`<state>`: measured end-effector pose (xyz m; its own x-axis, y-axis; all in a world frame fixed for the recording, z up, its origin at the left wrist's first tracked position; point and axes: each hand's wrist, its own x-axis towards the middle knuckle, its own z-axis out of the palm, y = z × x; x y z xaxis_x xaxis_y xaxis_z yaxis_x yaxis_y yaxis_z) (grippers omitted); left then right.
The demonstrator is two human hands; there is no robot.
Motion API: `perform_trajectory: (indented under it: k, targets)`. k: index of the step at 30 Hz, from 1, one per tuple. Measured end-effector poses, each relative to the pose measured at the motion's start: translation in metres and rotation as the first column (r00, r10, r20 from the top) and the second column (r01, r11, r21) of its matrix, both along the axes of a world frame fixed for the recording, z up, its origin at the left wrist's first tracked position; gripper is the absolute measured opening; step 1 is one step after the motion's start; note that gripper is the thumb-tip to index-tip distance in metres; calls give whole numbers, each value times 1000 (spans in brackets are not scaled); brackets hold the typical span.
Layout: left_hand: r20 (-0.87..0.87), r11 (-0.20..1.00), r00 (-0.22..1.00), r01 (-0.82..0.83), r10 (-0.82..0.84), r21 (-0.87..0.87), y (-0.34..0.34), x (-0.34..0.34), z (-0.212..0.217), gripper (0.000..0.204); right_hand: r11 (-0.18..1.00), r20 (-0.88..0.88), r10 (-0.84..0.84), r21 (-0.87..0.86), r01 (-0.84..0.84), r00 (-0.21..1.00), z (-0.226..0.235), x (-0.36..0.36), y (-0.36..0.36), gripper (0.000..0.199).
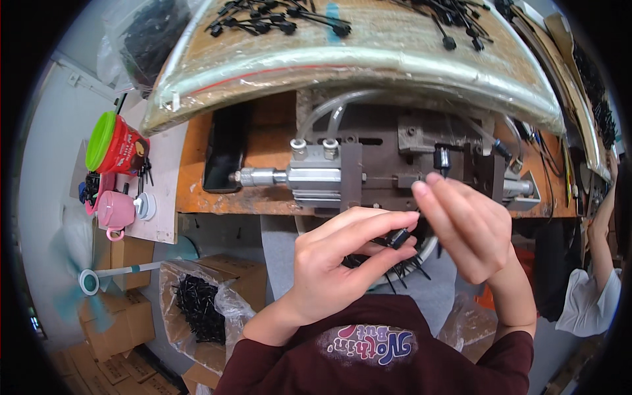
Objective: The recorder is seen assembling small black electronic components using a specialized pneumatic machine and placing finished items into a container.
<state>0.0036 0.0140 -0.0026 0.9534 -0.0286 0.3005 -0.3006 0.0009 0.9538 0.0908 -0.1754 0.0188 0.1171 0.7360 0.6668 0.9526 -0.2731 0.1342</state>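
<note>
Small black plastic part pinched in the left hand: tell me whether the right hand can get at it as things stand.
Probably yes. The small black plastic part sticks out past the left hand's fingers, and the right hand hovers just beside it with nothing between them.

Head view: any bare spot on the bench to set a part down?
Bare orange benchtop between the black phone and the pneumatic cylinder. Crowded: wrapped board strewn with black parts, fixture right, both hands in front.
</note>
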Motion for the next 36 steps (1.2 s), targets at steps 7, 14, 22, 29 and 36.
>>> perform_trajectory:
  k: [7, 14, 22, 29, 36]
  targets:
    - [401, 784, 906, -348, 139, 513, -26, 6, -28, 38, 852, -551, -178, 329, 408, 815, -21, -16, -33, 23]
    - [477, 584, 876, -426, 75, 691, -40, 15, -47, 28, 596, -878, 207, 464, 655, 432, -20, -46, -37, 20]
    - [385, 537, 921, -353, 57, 766, -38, 19, -31, 28, 621, -921, 381, 323, 715, 85, -17, -51, -36, 10]
    - [421, 697, 906, -279, -36, 660, -30, 18, -25, 35, 630, -906, 423, 285, 722, -11, -24, -51, -30, 14]
    - [445, 827, 884, -140, -145, 545, -28, 2, -19, 34, 698, -866, 492, 333, 634, -87, -26, -51, -18, 10]
